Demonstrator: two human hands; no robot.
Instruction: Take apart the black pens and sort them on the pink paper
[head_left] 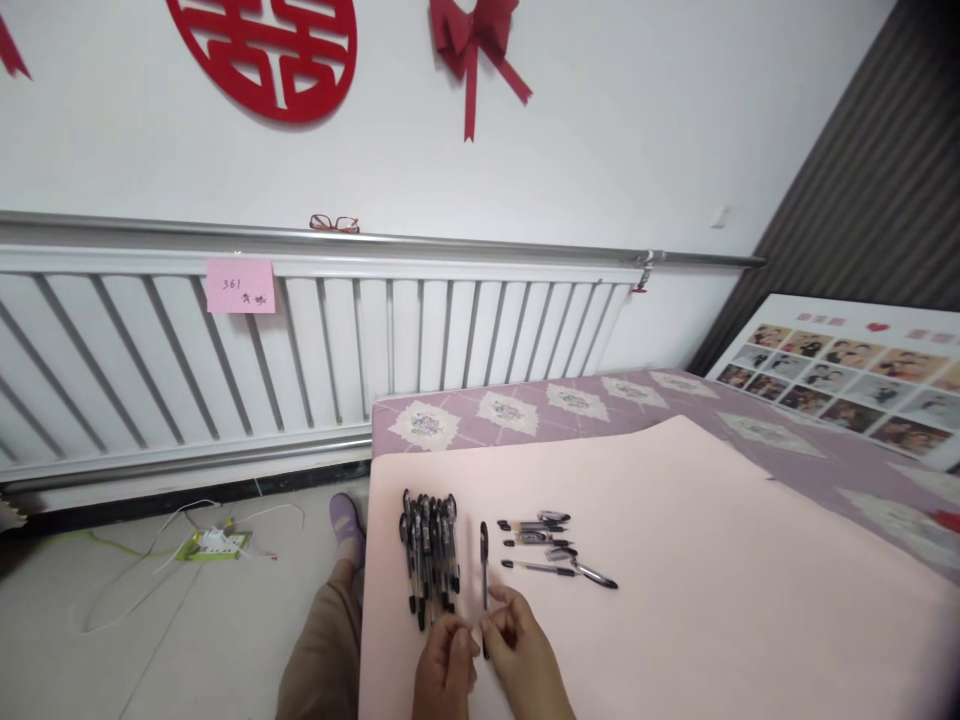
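My right hand (517, 645) pinches a capped black pen (484, 560) near its lower end, and the pen points away from me. Close beside it, my left hand (448, 665) is closed with thumb and fingers together; whether anything is in them is hidden. A pile of black-capped clear pens (429, 550) lies just beyond my left hand. To the right of the held pen are several loose pen parts: a pen without its cap (536, 567), separate caps (594, 573) and more pens (532, 526).
A pink sheet (675, 600) covers the near part of a purple patterned bed or table surface (495, 425). Behind stands a white radiator (420, 320) with glasses (334, 223) on its pipe. A power strip (214, 544) with cables lies on the floor. A photo board (847, 375) leans at the right.
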